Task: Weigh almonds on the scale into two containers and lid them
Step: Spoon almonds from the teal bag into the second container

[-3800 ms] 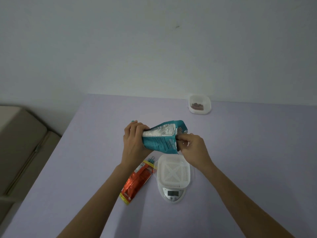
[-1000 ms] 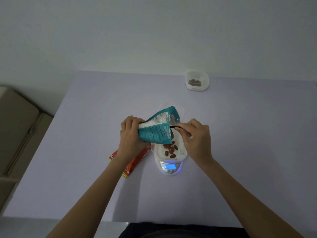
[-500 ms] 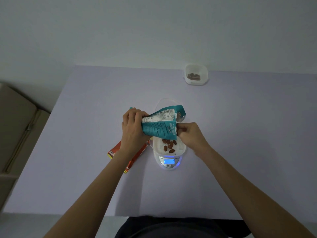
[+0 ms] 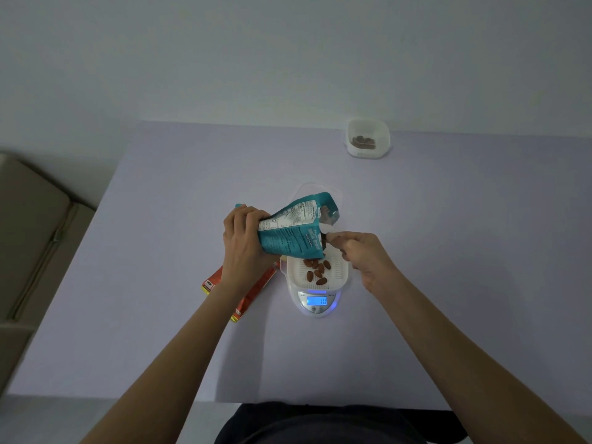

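My left hand (image 4: 242,243) grips a teal almond bag (image 4: 293,230), tilted with its open mouth over a white ribbed container (image 4: 336,271) that sits on a white scale (image 4: 317,301) with a lit blue display. Several almonds (image 4: 317,272) lie in that container. My right hand (image 4: 362,254) pinches the lower edge of the bag's mouth. A second white container (image 4: 368,141) with a few almonds inside stands at the table's far right. A clear lid (image 4: 317,190) lies flat behind the bag, partly hidden by it.
A red and yellow packet (image 4: 248,294) lies on the lilac table (image 4: 160,251) under my left forearm, left of the scale. A beige cushioned seat (image 4: 28,238) stands beyond the table's left edge. A wall rises behind the table's far edge.
Since the earliest frame almonds have dropped from the bag into the container and the scale display has lit. In the last half second both hands stay on the tilted bag with little movement.
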